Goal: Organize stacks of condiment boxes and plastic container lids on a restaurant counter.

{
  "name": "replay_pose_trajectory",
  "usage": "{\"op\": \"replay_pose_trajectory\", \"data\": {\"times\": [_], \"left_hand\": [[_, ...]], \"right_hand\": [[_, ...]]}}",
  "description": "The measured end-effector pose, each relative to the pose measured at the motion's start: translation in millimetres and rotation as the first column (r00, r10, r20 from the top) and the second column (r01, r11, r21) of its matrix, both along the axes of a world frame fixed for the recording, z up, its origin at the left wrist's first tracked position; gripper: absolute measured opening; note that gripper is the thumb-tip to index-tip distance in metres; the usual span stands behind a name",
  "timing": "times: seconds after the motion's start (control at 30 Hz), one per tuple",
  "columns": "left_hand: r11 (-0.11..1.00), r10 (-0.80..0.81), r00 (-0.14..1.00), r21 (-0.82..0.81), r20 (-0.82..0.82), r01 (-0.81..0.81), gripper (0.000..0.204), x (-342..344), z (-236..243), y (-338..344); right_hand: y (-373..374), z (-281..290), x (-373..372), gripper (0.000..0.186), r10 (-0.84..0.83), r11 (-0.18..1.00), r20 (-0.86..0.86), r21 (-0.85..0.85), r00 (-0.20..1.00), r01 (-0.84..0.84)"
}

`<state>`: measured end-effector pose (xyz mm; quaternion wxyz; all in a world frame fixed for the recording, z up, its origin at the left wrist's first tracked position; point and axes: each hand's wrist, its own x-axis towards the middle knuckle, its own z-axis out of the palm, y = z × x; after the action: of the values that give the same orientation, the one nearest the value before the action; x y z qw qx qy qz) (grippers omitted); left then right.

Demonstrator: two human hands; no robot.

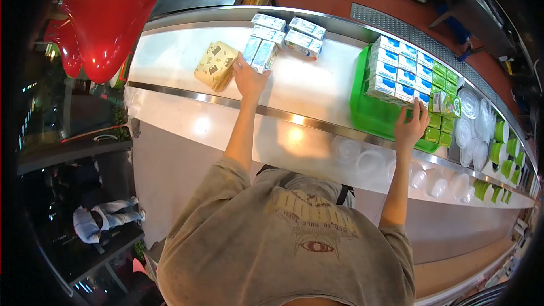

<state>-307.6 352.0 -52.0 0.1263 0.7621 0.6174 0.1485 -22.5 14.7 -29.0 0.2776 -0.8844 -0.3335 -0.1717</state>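
Observation:
On the white counter, two small blue-and-white drink cartons (263, 55) stand side by side at the front of a small group. My left hand (249, 79) spans their near end, fingers on the left side and thumb on the right. Just left of it lies a stack of beige printed paper sleeves (215, 63). At the right, my right hand (412, 127) reaches up with fingers apart. Its fingertips are at the near edge of stacked white-and-blue drink cartons (396, 73), beside the green ones. Whether it grips one cannot be made out.
A green tray (358, 102) holds the stacked cartons and green packs (433, 127). Farther right are clear plastic lids (469, 105) and green cups (498, 152). More white cartons (304, 37) stand at the counter's back. Red balloons (113, 17) hang at the left.

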Motion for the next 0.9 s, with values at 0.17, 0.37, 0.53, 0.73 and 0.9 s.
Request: {"op": "replay_pose_trajectory", "data": {"times": [0.17,0.37,0.53,0.73,0.9], "left_hand": [[0.994,-0.08,0.853,0.109,0.515,0.027,0.106,-18.9,-21.5,-4.0],[0.997,-0.027,0.773,-0.036,0.634,0.064,0.089,-37.7,-28.1,16.2],[0.968,-0.036,0.756,-0.164,0.654,0.188,0.086,-72.9,-24.5,10.3],[0.8,0.13,0.504,-0.39,0.854,0.456,0.085,-107.9,-30.7,-5.8],[0.669,0.24,0.206,-0.315,0.949,0.673,0.088,-111.8,-22.6,-10.0]], "right_hand": [[20.6,23.3,-35.1,0.042,-0.13,0.99,0.164,-0.031,0.978,0.137],[99.2,43.4,-101.8,0.033,0.103,0.984,-0.025,0.149,0.994,-0.098],[175.6,6.1,-131.6,0.039,0.275,0.96,-0.632,0.143,0.725,-0.24],[238.2,10.9,-201.0,0.093,0.404,0.858,-0.82,0.186,0.405,-0.479],[246.6,39.9,-211.0,0.109,0.476,0.794,-0.877,0.4,0.059,-0.457]]}}
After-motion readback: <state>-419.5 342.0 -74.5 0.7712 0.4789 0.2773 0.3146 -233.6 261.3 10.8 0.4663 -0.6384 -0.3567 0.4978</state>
